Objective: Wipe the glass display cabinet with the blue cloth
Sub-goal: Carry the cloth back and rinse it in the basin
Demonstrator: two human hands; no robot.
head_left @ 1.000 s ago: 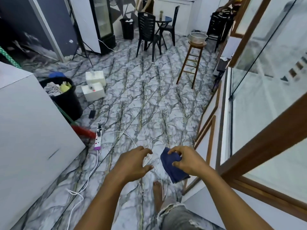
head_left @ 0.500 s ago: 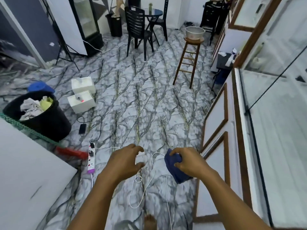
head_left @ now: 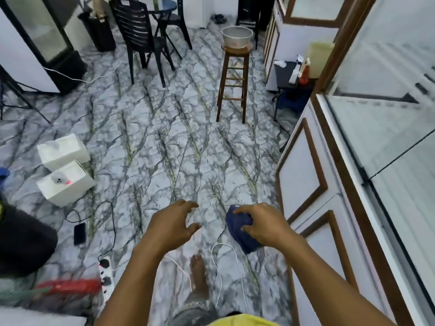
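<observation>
Marble-patterned floor point(head_left: 150, 142) fills most of what I see, grey veins running away from me. Along my right stands the glass display cabinet point(head_left: 386, 142), its panes framed in brown wood above white panelled doors point(head_left: 299, 165). Further off, a black plastic chair point(head_left: 141, 38) sits by a small round table, and a wooden stool point(head_left: 234, 83) near the cabinet carries a metal basin point(head_left: 236, 36). To my left, two white boxes point(head_left: 64, 170) lie touching each other, with a black bin point(head_left: 23, 243) nearer me at the frame's edge. A phone point(head_left: 79, 233) lies on the floor on a dark cable, just beyond a white power strip point(head_left: 106, 274), and a white cord point(head_left: 226, 262) loops beside my bare foot point(head_left: 199, 274).

Both my arms reach forward at about the same height. My right hand point(head_left: 263, 227) grips the blue cloth point(head_left: 240, 234), bunched, fingers curled over its top and the thumb pressing its side; the cloth hangs just beside the cabinet's lower doors, apart from the glass. My left hand point(head_left: 174, 224) holds nothing, fingers spread and loosely curved, apart from the cloth.
</observation>
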